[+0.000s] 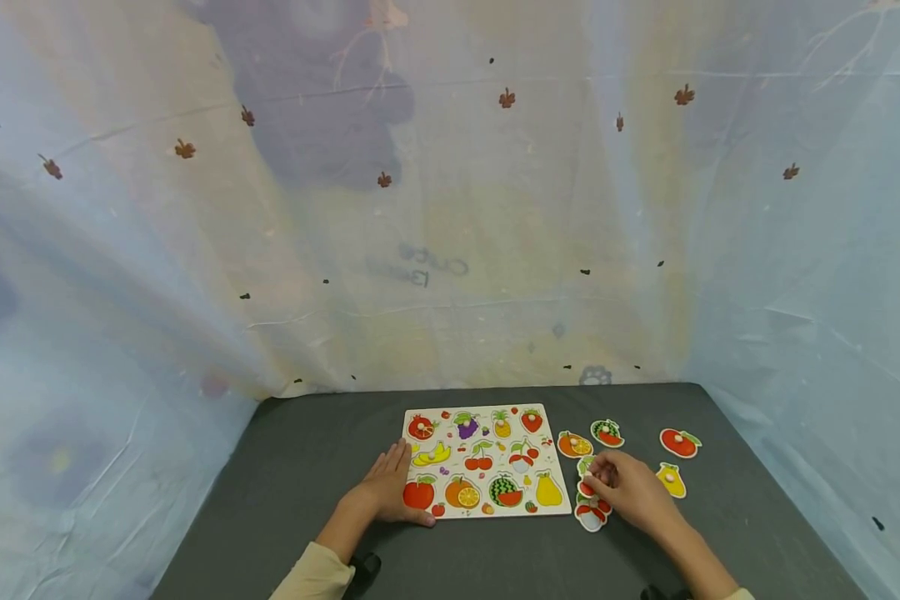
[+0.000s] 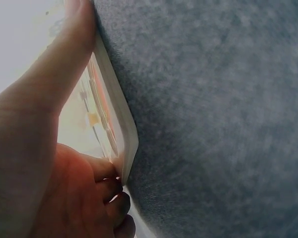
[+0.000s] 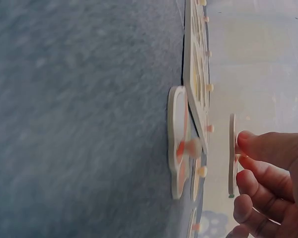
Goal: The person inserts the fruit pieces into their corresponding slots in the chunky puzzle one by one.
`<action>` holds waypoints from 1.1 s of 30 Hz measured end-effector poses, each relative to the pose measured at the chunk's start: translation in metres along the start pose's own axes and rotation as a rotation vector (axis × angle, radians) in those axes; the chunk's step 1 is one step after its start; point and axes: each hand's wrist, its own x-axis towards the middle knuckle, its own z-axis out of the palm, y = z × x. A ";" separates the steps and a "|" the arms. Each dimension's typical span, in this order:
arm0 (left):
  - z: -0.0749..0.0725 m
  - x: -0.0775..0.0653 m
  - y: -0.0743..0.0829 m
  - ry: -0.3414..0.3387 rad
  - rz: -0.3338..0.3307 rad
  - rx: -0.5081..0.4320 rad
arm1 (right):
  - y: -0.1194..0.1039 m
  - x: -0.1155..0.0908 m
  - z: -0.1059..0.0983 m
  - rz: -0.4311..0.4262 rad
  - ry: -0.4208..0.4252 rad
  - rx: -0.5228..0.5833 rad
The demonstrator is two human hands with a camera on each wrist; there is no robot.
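A white wooden fruit puzzle board [image 1: 450,472] lies on the dark table, with several knobbed pieces set in it. My left hand [image 1: 387,486] rests against its left side, fingers straight and thumb [image 2: 72,59] along the near edge. To the right of the board, my right hand [image 1: 625,487] pinches the small knob of a red and green fruit piece [image 3: 232,153] between thumb and fingertips. That piece is raised off the table in the right wrist view; fingers partly hide it in the head view. Below it lies a red and white piece [image 1: 591,517] with a knob.
Beyond my right hand lie an orange piece [image 1: 574,444] and a watermelon piece [image 1: 607,432]. Farther right are a red fruit piece [image 1: 679,443] and a yellow pear piece [image 1: 671,480]. A patterned sheet [image 1: 450,250] hangs behind and beside the dark table [image 1: 495,558].
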 end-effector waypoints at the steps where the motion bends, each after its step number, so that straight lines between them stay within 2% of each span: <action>1: 0.002 0.002 -0.002 0.003 0.003 0.002 | -0.001 0.001 0.001 0.002 -0.002 -0.002; 8: 0.008 0.009 -0.010 0.004 0.018 0.019 | -0.012 0.009 0.010 -0.003 -0.020 -0.032; 18: 0.000 0.001 0.000 -0.003 0.005 0.023 | -0.026 0.021 0.024 -0.052 -0.024 -0.080; 24: -0.004 -0.003 0.005 -0.009 -0.009 0.028 | -0.031 0.029 0.034 -0.088 -0.039 -0.058; 30: -0.005 -0.002 0.005 -0.026 -0.017 0.052 | -0.040 0.037 0.043 -0.131 -0.046 -0.073; 33: -0.005 -0.001 0.004 -0.026 -0.010 0.027 | -0.044 0.040 0.048 -0.142 -0.055 -0.079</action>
